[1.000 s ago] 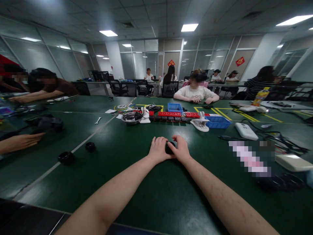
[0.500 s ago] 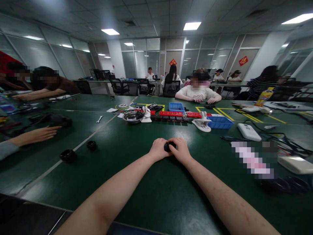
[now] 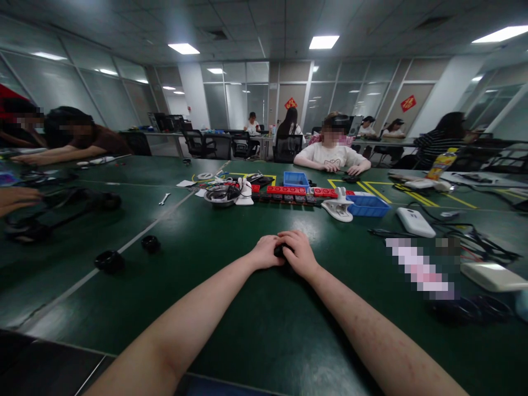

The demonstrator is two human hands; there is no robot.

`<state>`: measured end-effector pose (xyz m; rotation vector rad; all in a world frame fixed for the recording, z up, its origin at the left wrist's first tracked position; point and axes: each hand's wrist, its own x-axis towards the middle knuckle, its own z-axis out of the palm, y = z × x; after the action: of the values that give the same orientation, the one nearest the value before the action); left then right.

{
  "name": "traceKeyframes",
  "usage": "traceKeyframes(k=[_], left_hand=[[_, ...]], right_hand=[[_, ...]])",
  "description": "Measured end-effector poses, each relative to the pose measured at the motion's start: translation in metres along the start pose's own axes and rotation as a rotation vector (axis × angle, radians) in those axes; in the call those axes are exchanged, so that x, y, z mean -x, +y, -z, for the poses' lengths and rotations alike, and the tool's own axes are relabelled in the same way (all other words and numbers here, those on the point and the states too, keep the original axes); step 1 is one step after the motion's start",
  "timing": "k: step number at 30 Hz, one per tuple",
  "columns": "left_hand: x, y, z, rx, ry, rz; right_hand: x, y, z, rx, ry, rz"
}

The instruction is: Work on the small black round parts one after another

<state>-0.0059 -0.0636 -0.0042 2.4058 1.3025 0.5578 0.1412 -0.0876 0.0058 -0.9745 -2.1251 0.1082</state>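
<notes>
A small black object (image 3: 282, 251) is held between my two hands, low over the green table (image 3: 231, 324). My left hand (image 3: 266, 252) has its fingers closed on the object's left side. From the right, my right hand (image 3: 298, 254) grips the same object, with its fingers curled over the top and touching my left fingers. Most of the black object is hidden by the fingers, so its shape is unclear.
Two black rings, one bigger (image 3: 109, 262) and one smaller (image 3: 150, 243), lie left. Ahead are a metal bowl (image 3: 221, 202), a red strip (image 3: 286, 190), a white clamp (image 3: 338, 209) and a blue bin (image 3: 368, 205). A white box (image 3: 415, 221) lies right. A person (image 3: 330, 151) sits opposite.
My right fingers have shifted left over the top of the black object and cover more of it. At the far left another person's hand has drawn back toward the edge. The view has shifted slightly.
</notes>
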Motion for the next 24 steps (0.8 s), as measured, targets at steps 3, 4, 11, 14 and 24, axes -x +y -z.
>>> traceKeyframes(k=[3,4,11,14,24], left_hand=[[0.002,0.002,0.002,-0.010,0.001,-0.034],[0.003,0.003,0.003,-0.010,0.002,-0.038],[0.010,0.013,-0.001,-0.071,0.109,0.015],[0.011,0.020,-0.007,-0.138,0.173,0.107],[0.010,0.024,-0.009,-0.179,0.157,0.186]], right_hand=[[0.001,-0.001,0.001,0.023,0.039,-0.026],[0.001,0.000,0.001,0.032,0.054,-0.041],[0.002,0.011,-0.004,0.107,0.101,-0.166],[0.002,0.013,-0.007,0.126,0.103,-0.207],[-0.001,0.010,-0.006,0.112,0.088,-0.235]])
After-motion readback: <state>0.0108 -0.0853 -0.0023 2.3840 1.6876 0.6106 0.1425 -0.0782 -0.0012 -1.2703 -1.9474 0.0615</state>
